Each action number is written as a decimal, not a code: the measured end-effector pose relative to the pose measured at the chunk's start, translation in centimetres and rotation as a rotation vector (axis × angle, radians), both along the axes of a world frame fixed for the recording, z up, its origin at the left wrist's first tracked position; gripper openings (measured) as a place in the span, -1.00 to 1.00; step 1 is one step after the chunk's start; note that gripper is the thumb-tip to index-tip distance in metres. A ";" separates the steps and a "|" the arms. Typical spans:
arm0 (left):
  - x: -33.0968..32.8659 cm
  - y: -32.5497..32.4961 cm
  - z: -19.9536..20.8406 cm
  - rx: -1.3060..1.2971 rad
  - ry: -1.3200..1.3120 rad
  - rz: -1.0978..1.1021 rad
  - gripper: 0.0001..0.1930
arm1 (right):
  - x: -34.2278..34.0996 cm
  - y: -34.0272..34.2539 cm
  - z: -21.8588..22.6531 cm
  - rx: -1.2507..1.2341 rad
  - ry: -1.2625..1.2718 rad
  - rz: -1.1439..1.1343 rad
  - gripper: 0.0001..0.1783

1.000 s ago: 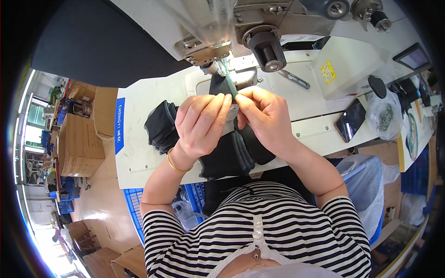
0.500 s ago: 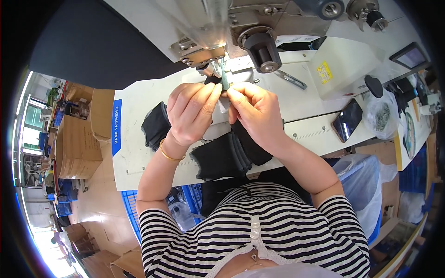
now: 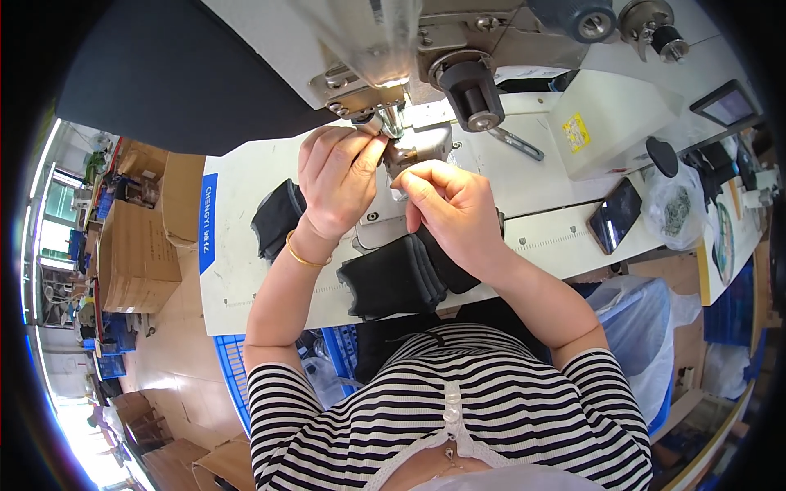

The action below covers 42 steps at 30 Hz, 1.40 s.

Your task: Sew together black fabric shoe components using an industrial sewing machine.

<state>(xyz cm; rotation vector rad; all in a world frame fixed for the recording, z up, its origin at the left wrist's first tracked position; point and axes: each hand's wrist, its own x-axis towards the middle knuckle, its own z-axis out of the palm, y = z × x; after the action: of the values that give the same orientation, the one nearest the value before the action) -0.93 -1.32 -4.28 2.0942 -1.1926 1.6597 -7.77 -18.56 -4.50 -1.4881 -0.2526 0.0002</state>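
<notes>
Both of my hands are at the needle area of a sewing machine (image 3: 360, 100). My left hand (image 3: 340, 176) is closed in a pinch right beside the metal presser foot (image 3: 393, 123); whatever lies between its fingertips is too small to make out. A little lower and to the right, my right hand (image 3: 446, 204) pinches thumb against forefinger over the machine's metal plate, its other fingers curled. What it holds, if anything, cannot be seen. A stack of black fabric pieces (image 3: 389, 278) lies just below my hands, and another black fabric bundle (image 3: 278, 217) rests left of my left hand.
On the white table (image 3: 237, 278), a metal tool with a slotted handle (image 3: 517, 144) lies behind my right hand. Farther right are a phone (image 3: 616, 214) and a plastic bag (image 3: 675, 209). Below the table stand a blue basket (image 3: 232, 368) and a plastic-lined bin (image 3: 634, 327); cardboard boxes (image 3: 139, 258) stand left.
My hands, earlier close together under the needle, have drawn apart. The right one has come down slightly toward me; the left has risen a little toward the presser foot.
</notes>
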 end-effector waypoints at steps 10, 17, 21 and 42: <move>0.0 0.0 -0.2 -0.006 0.058 -0.009 -0.72 | -0.1 0.3 -0.8 0.033 -0.004 0.044 -0.78; 0.1 -0.1 -0.1 -0.014 0.066 -0.009 -0.72 | -0.4 0.5 -0.9 -0.009 -0.001 0.067 -0.80; 0.3 0.0 -0.3 -0.016 0.038 -0.015 -0.73 | -0.6 0.2 -0.8 -0.047 0.031 0.075 -0.80; 0.0 7.8 -2.3 -0.006 0.313 0.554 -0.42 | -1.4 -5.7 -8.8 -0.835 -0.321 -0.336 -0.35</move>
<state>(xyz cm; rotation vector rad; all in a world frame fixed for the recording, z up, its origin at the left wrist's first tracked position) -0.90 6.50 -6.63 2.7191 -0.5386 1.4222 -9.17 -24.25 -13.27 -2.3504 -0.2713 -0.4548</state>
